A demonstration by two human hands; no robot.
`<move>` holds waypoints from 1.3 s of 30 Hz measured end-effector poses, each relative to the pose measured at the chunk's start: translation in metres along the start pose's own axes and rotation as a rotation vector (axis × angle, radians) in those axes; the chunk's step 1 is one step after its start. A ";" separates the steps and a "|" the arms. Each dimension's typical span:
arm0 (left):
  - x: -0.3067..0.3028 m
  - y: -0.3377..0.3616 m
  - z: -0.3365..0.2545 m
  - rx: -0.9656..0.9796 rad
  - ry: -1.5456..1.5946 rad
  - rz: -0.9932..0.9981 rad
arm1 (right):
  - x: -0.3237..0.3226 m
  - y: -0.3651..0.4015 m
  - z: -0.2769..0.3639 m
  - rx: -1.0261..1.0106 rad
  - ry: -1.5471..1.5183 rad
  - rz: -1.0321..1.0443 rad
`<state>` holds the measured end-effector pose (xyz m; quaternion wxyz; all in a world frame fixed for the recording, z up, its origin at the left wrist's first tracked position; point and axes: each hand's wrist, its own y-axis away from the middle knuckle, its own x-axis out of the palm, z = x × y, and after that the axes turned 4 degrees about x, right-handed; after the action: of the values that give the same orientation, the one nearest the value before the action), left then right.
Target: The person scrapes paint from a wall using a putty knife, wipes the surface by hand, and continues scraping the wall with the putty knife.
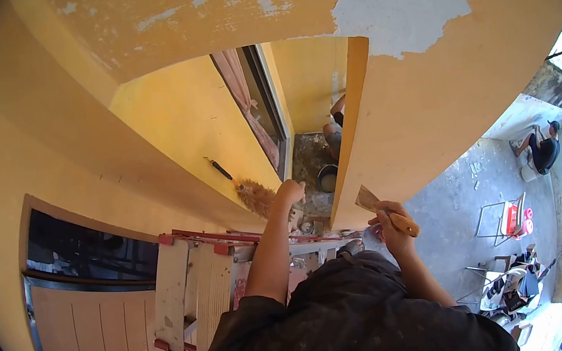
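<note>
Your right hand (394, 230) grasps the scraper (367, 199), near right; whether your left hand (289, 192), by the duster (254, 197), holds anything, I can't tell. A low scraping angle should spare the wall (423, 103).

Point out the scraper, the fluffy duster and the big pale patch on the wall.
Scraper (366, 198): head view, on its blade.
Fluffy duster (253, 195): head view, on its brown fluff.
Big pale patch (400, 6): head view, around its middle.
</note>
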<state>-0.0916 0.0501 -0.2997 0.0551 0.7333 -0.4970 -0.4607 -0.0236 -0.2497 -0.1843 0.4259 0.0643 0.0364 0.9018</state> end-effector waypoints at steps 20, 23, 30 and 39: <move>-0.041 0.088 -0.106 0.404 0.492 0.072 | -0.004 -0.017 0.020 -0.062 -0.038 0.036; -0.067 0.111 -0.133 0.537 0.499 0.099 | 0.011 -0.039 0.040 -0.201 -0.108 0.156; -0.109 0.145 -0.162 0.698 0.684 -0.066 | 0.040 -0.085 0.083 -0.432 -0.241 0.294; -0.147 0.169 -0.226 1.001 0.819 -0.160 | 0.051 -0.111 0.163 -0.859 -0.271 0.308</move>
<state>-0.0527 -0.0053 0.0114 -0.1426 0.8214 -0.5340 0.1407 0.0537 -0.1379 -0.0318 0.2764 0.0040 -0.4055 0.8713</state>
